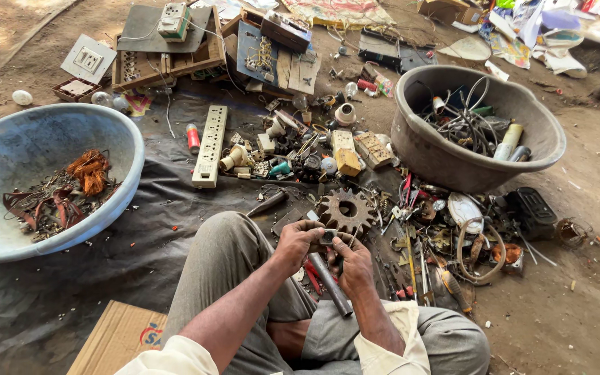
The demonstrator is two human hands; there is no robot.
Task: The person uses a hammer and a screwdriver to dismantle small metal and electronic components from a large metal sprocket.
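You're mid-grip: both hands, left [298, 243] & right [351, 262], fingers clenched on a small metal ring [328, 237] over your lap, rod [328, 283] under it, gear [346, 210] just beyond. Next move prob. needs a firm hold w/ one hand, twist w/ the other.

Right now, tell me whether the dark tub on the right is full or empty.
Partly filled. The dark tub stands upright, with tangled wires and a few cylindrical parts on its bottom, well below the rim.
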